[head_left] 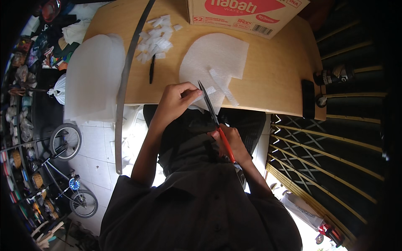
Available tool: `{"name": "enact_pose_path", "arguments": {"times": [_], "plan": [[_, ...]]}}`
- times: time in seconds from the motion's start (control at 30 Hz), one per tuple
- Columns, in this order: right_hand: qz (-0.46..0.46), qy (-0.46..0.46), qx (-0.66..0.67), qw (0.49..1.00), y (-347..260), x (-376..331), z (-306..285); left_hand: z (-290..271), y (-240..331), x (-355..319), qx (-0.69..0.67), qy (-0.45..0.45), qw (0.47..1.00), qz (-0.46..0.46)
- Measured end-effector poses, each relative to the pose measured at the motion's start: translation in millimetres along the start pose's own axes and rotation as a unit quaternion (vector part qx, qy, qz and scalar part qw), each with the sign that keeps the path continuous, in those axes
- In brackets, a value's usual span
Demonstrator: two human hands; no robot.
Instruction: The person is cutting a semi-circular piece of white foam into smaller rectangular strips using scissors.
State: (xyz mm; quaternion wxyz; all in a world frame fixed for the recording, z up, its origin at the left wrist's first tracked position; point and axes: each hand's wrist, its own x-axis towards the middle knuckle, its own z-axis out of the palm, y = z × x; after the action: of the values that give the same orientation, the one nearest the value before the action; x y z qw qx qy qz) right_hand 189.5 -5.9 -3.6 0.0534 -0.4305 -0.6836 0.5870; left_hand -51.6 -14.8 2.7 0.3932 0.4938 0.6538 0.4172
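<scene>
My right hand [234,144] is closed round the red handles of a pair of scissors [226,144]. Their dark blades point up and to the left, with the tips slightly apart, beside my left fingertips. My left hand [173,102] pinches a narrow white foam strip [211,90], which meets the blades. Under the scissors lies a white packing foam sheet [213,54], rounded at its far left and notched on the right. Another cut strip [224,88] rests slantwise on it. A pile of small white foam pieces [155,42] sits farther back on the left.
A black pen [152,69] and a long metal ruler [122,83] lie on the wooden table [276,71]. Stacked foam sheets [94,79] overhang its left side. A cardboard box [247,19] stands at the back; a black phone [308,99] lies by the right edge.
</scene>
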Motion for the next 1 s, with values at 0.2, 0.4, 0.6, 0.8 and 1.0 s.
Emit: {"name": "enact_pose_path", "arguments": {"times": [0.2, 0.4, 0.6, 0.8, 1.0], "plan": [[0.023, -0.006, -0.007, 1.000, -10, 2, -1, 2, -6, 3, -0.009, 0.015, 1.000, 0.019], [0.016, -0.011, 0.029, 0.999, -6, 3, -3, 0, -11, 6, -0.034, 0.034, 0.998, 0.045], [-0.009, -0.046, 0.071, 0.996, -2, -2, -2, 1, -24, 10, -0.071, 0.038, 0.995, 0.052], [-0.010, -0.069, 0.087, 0.994, -2, -5, -5, 5, -18, 9, -0.036, 0.060, 0.994, 0.080], [-0.009, -0.087, 0.075, 0.993, -3, -5, -7, 13, -13, 7, -0.043, 0.053, 0.996, 0.056]]}}
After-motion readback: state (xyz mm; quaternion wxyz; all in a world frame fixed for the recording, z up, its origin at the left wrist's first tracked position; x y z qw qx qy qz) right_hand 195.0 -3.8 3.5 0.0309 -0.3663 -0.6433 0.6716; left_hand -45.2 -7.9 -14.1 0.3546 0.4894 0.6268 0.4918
